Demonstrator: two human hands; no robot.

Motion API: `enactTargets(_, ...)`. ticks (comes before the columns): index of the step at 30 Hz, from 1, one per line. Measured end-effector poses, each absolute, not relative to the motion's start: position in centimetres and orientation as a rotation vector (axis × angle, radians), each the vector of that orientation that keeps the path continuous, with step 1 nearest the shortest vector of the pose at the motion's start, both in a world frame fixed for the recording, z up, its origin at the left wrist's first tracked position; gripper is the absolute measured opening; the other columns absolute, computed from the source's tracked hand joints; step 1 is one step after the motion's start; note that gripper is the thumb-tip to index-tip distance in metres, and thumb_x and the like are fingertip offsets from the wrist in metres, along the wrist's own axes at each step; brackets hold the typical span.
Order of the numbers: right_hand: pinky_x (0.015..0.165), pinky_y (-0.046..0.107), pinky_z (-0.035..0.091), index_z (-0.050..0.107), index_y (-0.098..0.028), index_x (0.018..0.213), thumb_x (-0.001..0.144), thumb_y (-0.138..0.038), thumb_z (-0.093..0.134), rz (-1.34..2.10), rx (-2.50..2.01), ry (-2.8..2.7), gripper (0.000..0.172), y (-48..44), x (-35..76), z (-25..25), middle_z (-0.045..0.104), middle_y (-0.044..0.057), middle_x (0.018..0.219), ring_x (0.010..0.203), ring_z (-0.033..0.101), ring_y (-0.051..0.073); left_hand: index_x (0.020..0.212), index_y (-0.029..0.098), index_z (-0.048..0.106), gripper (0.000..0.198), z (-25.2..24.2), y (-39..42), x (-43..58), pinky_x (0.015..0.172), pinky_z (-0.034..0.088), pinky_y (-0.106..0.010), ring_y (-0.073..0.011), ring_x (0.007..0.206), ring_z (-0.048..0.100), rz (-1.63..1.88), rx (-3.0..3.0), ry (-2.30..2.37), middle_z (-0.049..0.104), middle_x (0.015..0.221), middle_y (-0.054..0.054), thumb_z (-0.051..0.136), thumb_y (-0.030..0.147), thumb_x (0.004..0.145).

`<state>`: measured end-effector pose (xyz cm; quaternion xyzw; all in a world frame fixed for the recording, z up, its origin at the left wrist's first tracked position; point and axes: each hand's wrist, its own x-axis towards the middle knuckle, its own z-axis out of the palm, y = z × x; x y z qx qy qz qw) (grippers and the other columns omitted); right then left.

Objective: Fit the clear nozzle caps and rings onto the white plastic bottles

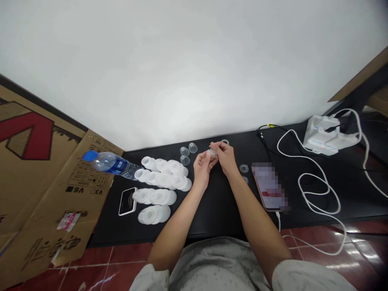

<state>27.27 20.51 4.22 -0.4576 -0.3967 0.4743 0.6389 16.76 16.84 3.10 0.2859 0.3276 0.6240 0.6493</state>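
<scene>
In front of me, above the black table, my left hand (202,165) and my right hand (223,155) meet, fingers pinched on a small clear ring-shaped piece (211,152). Its exact kind is hard to make out, as fingers cover part of it. Just behind my right hand lies a pale ring (224,142). Several clear domed caps (192,148) rest left of my hands. Two clear nipple-shaped discs (244,168) lie to the right, the nearer one partly hidden by my forearm. Rows of translucent white bottles (163,197) stand on the left.
A water bottle (113,163) with a blue cap and a white-framed device (127,201) are at the left, beside a large cardboard box (39,173). On the right lie a phone (268,186) on a cable, white cords (325,178) and a power strip (325,135). A white wall rises behind.
</scene>
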Motion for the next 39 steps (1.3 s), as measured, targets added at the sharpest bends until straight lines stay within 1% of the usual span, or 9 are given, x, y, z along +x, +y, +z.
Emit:
enactTargets(8,0.076,0.035,0.056,0.078,-0.024,0.079,0.08,-0.062,0.087,1.094,-0.972,-0.985,0.039,20.3,27.8,4.4,0.077,0.003,0.083,0.078,0.07,0.021,0.106,0.021,0.069,0.048,2.9,16.8,16.7,0.106,0.062,-0.05,-0.0227,0.107,0.078,1.49,0.745,0.782,0.079,0.112,-0.005,0.096,0.05,0.079)
enactTargets(11,0.079,0.037,0.056,0.078,-0.025,0.08,0.082,-0.063,0.084,1.08,-0.974,-1.021,0.039,20.3,27.8,4.5,0.077,0.004,0.087,0.083,0.07,0.023,0.108,0.021,0.067,0.048,3.0,16.6,16.5,0.107,0.062,-0.051,-0.0247,0.114,0.077,1.506,0.816,0.803,0.077,0.117,-0.006,0.095,0.05,0.081)
enactTargets(14,0.081,0.037,0.056,0.08,-0.026,0.092,0.086,-0.065,0.079,1.023,-0.998,-1.039,0.039,20.3,27.7,4.6,0.077,0.004,0.095,0.088,0.07,0.024,0.108,0.021,0.066,0.047,3.1,16.3,16.5,0.108,0.061,-0.05,-0.025,0.111,0.078,1.565,0.93,0.851,0.075,0.122,-0.008,0.094,0.049,0.083)
enactTargets(16,0.079,0.036,0.055,0.081,-0.027,0.098,0.088,-0.067,0.077,0.991,-1.016,-1.056,0.041,20.3,27.8,4.7,0.076,0.004,0.094,0.087,0.068,0.023,0.11,0.021,0.065,0.048,3.2,16.1,16.5,0.107,0.061,-0.048,-0.0246,0.11,0.078,1.606,0.973,0.874,0.074,0.123,-0.009,0.094,0.047,0.083)
enactTargets(19,0.073,0.035,0.051,0.079,-0.026,0.09,0.085,-0.066,0.081,0.95,-1.042,-1.13,0.04,20.1,27.9,4.8,0.072,0.002,0.082,0.077,0.063,0.021,0.12,0.023,0.066,0.051,3.2,15.9,16.5,0.106,0.061,-0.044,-0.0248,0.116,0.077,1.621,0.992,0.895,0.075,0.125,-0.009,0.095,0.043,0.083)
enactTargets(22,0.067,0.034,0.047,0.077,-0.026,0.084,0.085,-0.062,0.084,0.865,-1.072,-1.236,0.036,19.8,28.0,5.0,0.066,0.0,0.074,0.069,0.056,0.019,0.126,0.024,0.066,0.053,2.8,16.0,16.3,0.107,0.061,-0.044,-0.0251,0.116,0.077,1.602,1.002,0.913,0.077,0.124,-0.009,0.094,0.041,0.084)
enactTargets(28,0.064,0.034,0.043,0.069,-0.025,0.072,0.095,-0.059,0.074,0.736,-1.12,-1.267,0.041,19.5,27.6,5.2,0.063,0.0,0.069,0.065,0.052,0.018,0.12,0.024,0.068,0.045,2.1,16.3,16.0,0.11,0.061,-0.047,-0.0266,0.123,0.074,1.629,1.07,0.938,0.073,0.128,-0.01,0.093,0.039,0.085)
enactTargets(35,0.058,0.033,0.043,0.066,-0.026,0.069,0.092,-0.063,0.075,0.806,-1.117,-1.184,0.045,19.7,27.6,4.9,0.059,-0.001,0.063,0.059,0.052,0.018,0.115,0.025,0.071,0.036,2.7,16.0,15.8,0.108,0.063,-0.047,-0.0278,0.125,0.072,1.637,1.251,0.971,0.066,0.133,-0.009,0.09,0.037,0.088)
enactTargets(39,0.057,0.033,0.042,0.066,-0.026,0.068,0.09,-0.067,0.076,0.818,-1.131,-1.178,0.047,19.8,27.8,5.0,0.058,-0.001,0.062,0.057,0.051,0.018,0.115,0.025,0.072,0.036,2.9,16.1,15.6,0.106,0.064,-0.047,-0.029,0.125,0.071,1.63,1.282,0.993,0.066,0.132,-0.009,0.091,0.037,0.086)
